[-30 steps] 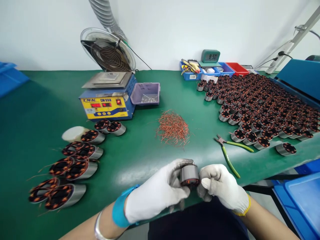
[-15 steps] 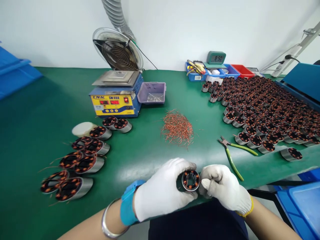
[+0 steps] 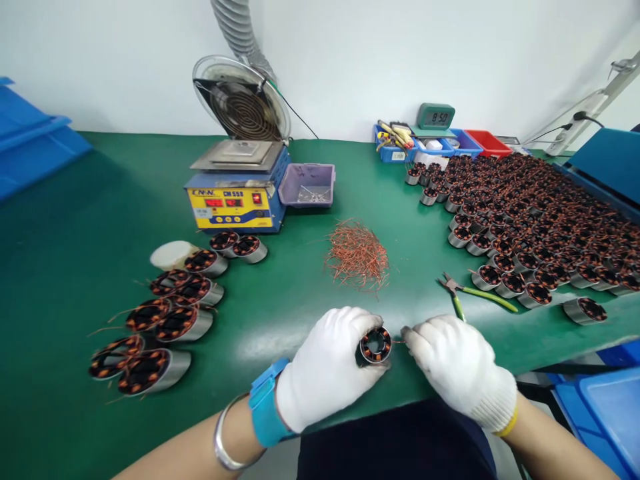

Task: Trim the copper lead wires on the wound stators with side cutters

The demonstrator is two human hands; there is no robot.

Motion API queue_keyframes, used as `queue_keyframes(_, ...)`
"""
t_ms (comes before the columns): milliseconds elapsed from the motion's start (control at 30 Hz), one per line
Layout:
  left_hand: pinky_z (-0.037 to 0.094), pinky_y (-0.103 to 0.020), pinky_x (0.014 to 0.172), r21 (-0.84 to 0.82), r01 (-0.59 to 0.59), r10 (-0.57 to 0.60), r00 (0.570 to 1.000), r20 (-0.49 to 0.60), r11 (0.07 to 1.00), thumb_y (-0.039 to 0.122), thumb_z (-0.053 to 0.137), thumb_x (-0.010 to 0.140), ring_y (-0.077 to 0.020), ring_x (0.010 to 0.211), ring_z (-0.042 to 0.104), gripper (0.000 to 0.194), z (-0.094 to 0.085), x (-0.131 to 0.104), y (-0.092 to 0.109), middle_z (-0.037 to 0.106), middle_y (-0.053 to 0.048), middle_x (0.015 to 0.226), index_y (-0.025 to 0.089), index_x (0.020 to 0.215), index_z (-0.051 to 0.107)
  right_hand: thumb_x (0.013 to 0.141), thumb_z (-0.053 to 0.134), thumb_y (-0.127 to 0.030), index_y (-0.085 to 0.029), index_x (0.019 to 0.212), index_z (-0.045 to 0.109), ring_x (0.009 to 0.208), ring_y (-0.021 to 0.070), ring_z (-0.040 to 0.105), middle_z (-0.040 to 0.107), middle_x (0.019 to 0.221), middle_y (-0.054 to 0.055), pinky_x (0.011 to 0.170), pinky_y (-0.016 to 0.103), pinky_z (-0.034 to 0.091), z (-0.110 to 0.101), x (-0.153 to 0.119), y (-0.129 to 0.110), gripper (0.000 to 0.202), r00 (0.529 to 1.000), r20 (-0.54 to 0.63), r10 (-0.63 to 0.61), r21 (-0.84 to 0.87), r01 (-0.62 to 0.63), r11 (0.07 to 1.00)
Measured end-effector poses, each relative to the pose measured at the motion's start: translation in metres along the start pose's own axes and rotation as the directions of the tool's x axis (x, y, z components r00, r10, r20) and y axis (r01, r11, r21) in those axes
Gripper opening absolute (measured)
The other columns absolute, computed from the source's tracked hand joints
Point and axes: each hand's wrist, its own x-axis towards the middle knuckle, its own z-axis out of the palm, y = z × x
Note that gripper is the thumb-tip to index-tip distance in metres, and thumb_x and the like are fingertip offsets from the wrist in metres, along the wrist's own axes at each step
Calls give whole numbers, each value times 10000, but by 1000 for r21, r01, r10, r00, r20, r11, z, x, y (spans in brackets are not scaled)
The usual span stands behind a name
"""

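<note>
My left hand [image 3: 333, 370], in a white glove, is wrapped round a motor stator [image 3: 375, 345], a metal ring with copper windings on black inside. The ring's open end faces up toward me, near the table's front edge. To its right, my gloved right hand [image 3: 450, 357] pinches the end of a thin copper wire [image 3: 399, 342] that sticks out from the stator's right side. Just beyond the right hand lie cutting pliers [image 3: 463, 291] with green handles, jaws apart, one handle partly hidden by the hand. A heap of copper wire clippings [image 3: 357, 255] lies beyond the stator.
Several stators [image 3: 185, 323] stand at left, by a round white pad [image 3: 173, 255]. Behind are a blue-yellow CM 558 machine [image 3: 233, 208], a fan under a duct [image 3: 244, 113] and a purple tray [image 3: 307, 203]. Many stators [image 3: 530, 227] fill the right, below small bins [image 3: 487, 143] and a clock [image 3: 436, 117].
My right hand has moved right, away from the stator, and a wire now shows between them. My left hand has shifted slightly left and up with the stator.
</note>
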Motion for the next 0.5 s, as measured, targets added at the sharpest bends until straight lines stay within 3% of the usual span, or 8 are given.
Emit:
queue_keyframes(133,446,-390,738,71,151,-157,983,95,986,304,647,688,-253,788,592,204,-8,4,-1,641,-64,852,190,852,605,893,439,-98,-178,972,673,614,204,612,677,757,56,593,331,429,-1,-34,45,259,990,68,122,-95,-116,989)
queue_keyframes(200,448,-400,718,111,215,-229,965,130,970,324,656,655,-266,775,585,247,-12,7,-1,627,-77,847,181,849,602,942,426,-203,-164,994,672,699,213,649,706,874,94,649,328,472,-1,-55,67,255,964,87,252,-79,-245,966)
queue_keyframes(267,462,-414,740,87,249,-259,956,138,965,373,711,588,-286,818,587,422,-14,9,-2,621,-91,908,163,943,619,951,445,-339,-137,1044,658,811,241,662,698,982,132,728,346,509,2,-72,77,307,938,123,323,-35,-321,946)
queue_keyframes(367,479,-399,799,-28,220,-214,967,142,975,381,715,596,-279,889,597,568,-12,11,-5,620,-85,971,165,1113,621,878,534,-493,-107,1148,608,1024,314,614,631,1165,178,875,432,509,11,-85,67,476,931,160,328,26,-337,941)
queue_keyframes(500,482,-364,761,-20,211,-206,967,149,977,309,621,685,-235,804,607,283,-11,12,-9,624,-60,834,180,928,690,748,640,-566,-107,1295,490,1261,397,446,451,1387,224,991,514,443,23,-77,41,729,929,133,346,68,-357,932)
